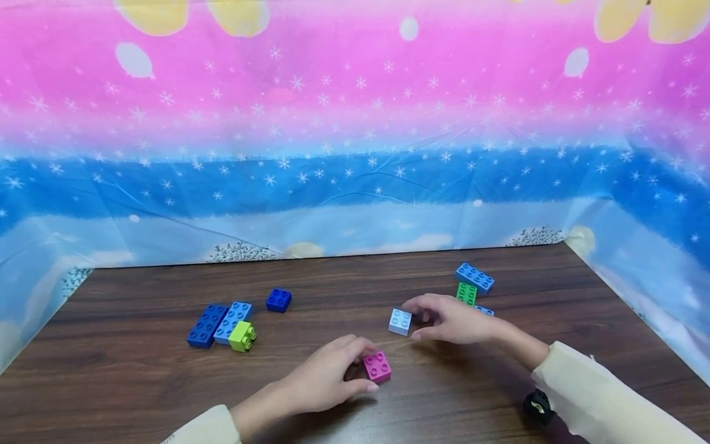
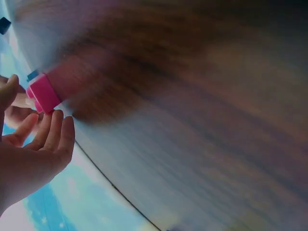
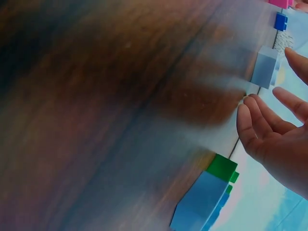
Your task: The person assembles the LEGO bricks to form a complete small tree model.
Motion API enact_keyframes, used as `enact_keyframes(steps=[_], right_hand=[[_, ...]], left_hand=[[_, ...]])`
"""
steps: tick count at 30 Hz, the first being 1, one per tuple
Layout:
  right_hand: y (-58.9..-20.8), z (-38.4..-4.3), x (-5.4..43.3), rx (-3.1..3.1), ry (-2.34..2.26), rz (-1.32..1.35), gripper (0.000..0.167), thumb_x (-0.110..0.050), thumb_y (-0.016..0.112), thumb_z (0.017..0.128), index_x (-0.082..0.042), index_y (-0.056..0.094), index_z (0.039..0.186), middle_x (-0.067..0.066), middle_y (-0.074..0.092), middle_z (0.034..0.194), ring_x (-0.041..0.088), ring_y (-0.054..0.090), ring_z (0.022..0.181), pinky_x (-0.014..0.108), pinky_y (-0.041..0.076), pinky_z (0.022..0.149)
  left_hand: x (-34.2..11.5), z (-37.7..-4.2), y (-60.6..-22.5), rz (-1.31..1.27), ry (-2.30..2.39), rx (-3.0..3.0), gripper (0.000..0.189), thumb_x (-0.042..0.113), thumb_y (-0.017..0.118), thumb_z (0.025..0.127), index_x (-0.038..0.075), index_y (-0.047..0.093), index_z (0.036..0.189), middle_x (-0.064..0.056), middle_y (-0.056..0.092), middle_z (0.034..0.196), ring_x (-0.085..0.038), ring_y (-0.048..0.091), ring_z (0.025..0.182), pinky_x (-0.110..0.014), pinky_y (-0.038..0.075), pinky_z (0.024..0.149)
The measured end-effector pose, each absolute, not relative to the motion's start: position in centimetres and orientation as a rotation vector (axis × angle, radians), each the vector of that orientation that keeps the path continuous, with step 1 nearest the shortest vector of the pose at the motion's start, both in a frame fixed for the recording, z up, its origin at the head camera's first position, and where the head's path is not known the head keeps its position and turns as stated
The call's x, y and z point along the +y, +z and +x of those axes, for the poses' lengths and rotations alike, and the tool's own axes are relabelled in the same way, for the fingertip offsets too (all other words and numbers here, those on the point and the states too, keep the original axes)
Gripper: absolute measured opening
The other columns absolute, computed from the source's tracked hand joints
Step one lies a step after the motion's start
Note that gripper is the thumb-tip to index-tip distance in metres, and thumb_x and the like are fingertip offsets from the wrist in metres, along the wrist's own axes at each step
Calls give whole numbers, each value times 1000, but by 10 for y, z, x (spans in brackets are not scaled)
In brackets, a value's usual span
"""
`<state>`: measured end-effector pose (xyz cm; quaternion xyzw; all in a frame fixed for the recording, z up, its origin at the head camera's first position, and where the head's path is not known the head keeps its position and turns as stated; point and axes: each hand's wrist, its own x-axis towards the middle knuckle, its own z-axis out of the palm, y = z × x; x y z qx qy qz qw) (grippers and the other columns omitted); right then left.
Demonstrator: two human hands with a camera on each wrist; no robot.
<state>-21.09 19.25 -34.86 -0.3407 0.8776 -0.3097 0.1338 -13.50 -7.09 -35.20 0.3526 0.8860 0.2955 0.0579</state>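
Observation:
A pink square brick (image 1: 378,367) with studs up lies on the wooden table. My left hand (image 1: 327,376) is beside its left side, thumb and fingers apart and loosely bent. The left wrist view shows the pink brick (image 2: 45,94) just past the fingertips; whether they touch it I cannot tell. Farther back and to the right sits a pale blue square brick (image 1: 400,322). My right hand (image 1: 452,319) is at its right side, with thumb and forefinger spread. In the right wrist view a gap shows between the fingers and the pale blue brick (image 3: 265,67).
At left lie a dark blue long brick (image 1: 207,325), a blue long brick (image 1: 233,319) with a lime brick (image 1: 241,337) against it, and a dark blue square brick (image 1: 279,300). Behind my right hand are a blue long brick (image 1: 474,278) and a green brick (image 1: 466,293). A printed cloth (image 1: 355,179) borders the table.

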Motion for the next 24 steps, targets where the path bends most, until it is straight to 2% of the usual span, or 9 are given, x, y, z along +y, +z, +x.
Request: enact_keyframes(steps=[6,13,24], right_hand=[[-351,-213,186,2575,-870,-988,44,-25,67,83,-8,54,121,3,53,99,18,50,85,27,45,69],[-354,-215,180,2660,-816,-983,33,-24,66,85,-10,57,112,-2,52,93,14,48,79,26,42,67],[-355,-216,177,2690,-798,-1003,27,-22,67,84,-9,58,107,-3,51,90,11,46,75,25,41,65]], left_hand=[[-67,-138,-353,1031,863,2727,40,32,70,80,10,55,110,5,54,95,-9,53,88,-26,45,77],[-66,-140,-357,1068,890,2758,29,26,71,81,10,56,100,5,52,88,-8,51,81,-25,45,71],[-72,-150,-357,1044,939,2733,27,17,70,80,6,58,102,2,56,90,-12,55,84,-26,46,75]])
